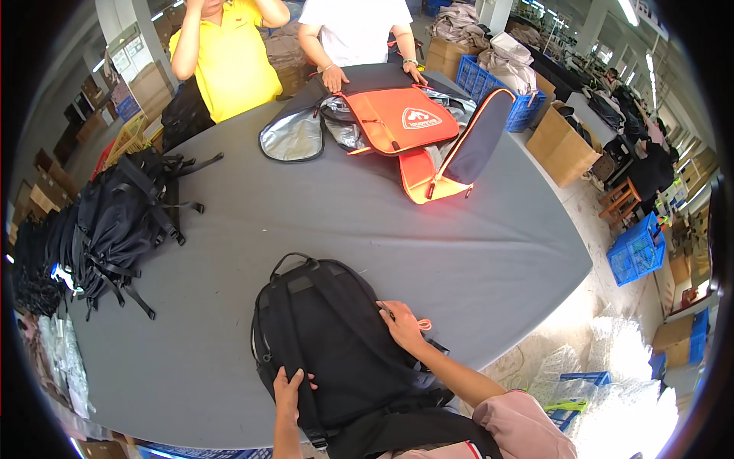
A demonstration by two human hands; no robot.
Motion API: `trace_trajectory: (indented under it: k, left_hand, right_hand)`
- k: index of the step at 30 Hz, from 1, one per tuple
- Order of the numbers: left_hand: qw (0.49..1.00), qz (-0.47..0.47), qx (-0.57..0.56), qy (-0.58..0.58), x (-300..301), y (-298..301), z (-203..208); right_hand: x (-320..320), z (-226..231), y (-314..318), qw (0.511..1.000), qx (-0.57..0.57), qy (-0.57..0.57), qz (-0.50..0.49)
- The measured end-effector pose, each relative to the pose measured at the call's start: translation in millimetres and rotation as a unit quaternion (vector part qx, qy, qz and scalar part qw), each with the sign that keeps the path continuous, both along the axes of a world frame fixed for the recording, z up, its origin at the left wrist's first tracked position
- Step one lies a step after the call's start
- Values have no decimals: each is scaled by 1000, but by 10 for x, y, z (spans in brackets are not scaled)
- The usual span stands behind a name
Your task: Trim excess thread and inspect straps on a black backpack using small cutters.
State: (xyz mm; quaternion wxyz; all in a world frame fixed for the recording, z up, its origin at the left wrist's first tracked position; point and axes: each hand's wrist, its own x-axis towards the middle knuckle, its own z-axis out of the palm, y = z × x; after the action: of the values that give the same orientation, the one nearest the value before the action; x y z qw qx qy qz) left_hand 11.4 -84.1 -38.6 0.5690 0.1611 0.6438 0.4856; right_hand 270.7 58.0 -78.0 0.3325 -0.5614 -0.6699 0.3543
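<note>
A black backpack (336, 344) lies on the grey table (229, 229) right in front of me, with its strap side up and its top handle pointing to the far side. My left hand (289, 392) grips the pack's lower left side beside a shoulder strap, thumb and fingers closed on it. On the opposite side, my right hand (401, 324) has its fingers curled on the right edge near the other strap. A loop of pale orange cord shows at the right wrist.
Several black backpacks (122, 222) are piled at the table's left. Across the table, a person in white (355, 34) touches an orange and black bag (405, 118) with silvery lining; a person in yellow (229, 57) stands alongside. Blue crates (638, 249) and cartons (562, 145) stand on the right.
</note>
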Motion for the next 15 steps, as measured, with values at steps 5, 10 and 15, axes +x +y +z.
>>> trace_trajectory:
  k: [5,10,15]
  left_hand:
    - [1000,0,-8,5,8,6,27]
    - [1000,4,-7,9,-2,17,69]
    - [1000,5,-11,-6,-22,31,40]
  right_hand:
    - [3,-64,-1,1000,8,0,2]
    - [-23,-35,11,1000,5,-12,3]
    - [-24,13,13,1000,-17,3,-6]
